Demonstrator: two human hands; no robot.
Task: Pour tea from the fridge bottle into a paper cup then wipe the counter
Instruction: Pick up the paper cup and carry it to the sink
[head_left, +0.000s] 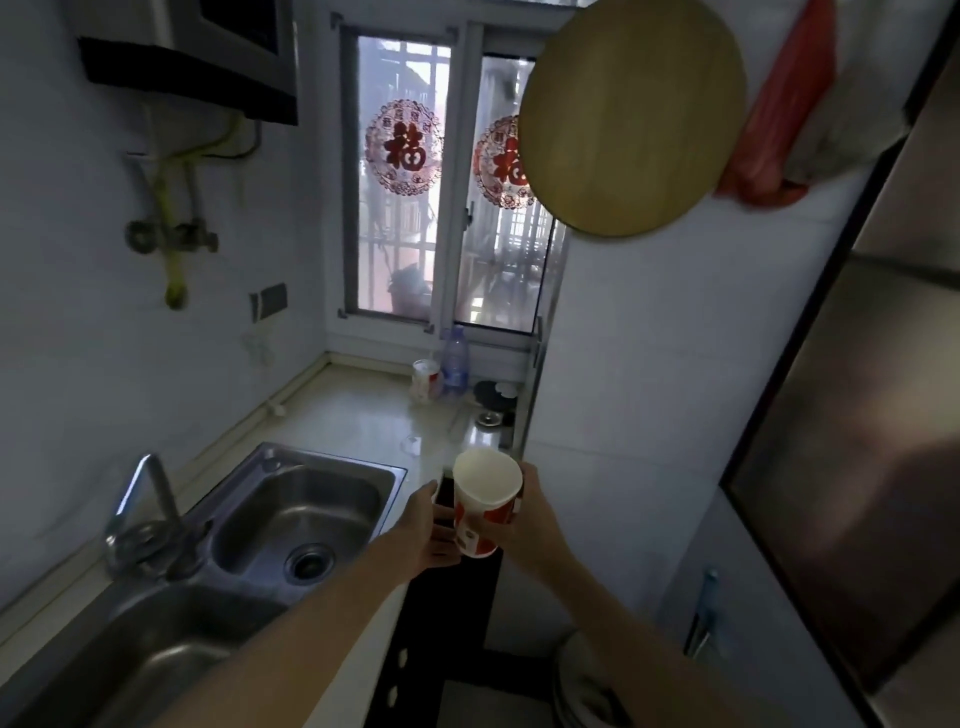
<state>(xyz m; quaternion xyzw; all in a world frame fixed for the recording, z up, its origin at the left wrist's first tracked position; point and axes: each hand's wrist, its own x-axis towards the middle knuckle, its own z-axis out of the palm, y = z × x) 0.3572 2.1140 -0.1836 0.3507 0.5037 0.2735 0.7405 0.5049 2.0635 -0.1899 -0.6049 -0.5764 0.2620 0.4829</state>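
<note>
A white paper cup with red markings is held upright between both hands, just past the counter's front edge, to the right of the sink. Its inside looks empty. My left hand grips its left side and my right hand wraps its right side. A clear plastic bottle with a blue label stands at the back of the counter by the window. The steel fridge fills the right side, its door closed.
A double steel sink with a faucet lies to the left. Another paper cup stands beside the bottle, with a dark round object near it. A round wooden board hangs above. A blue-handled tool hangs at the lower right.
</note>
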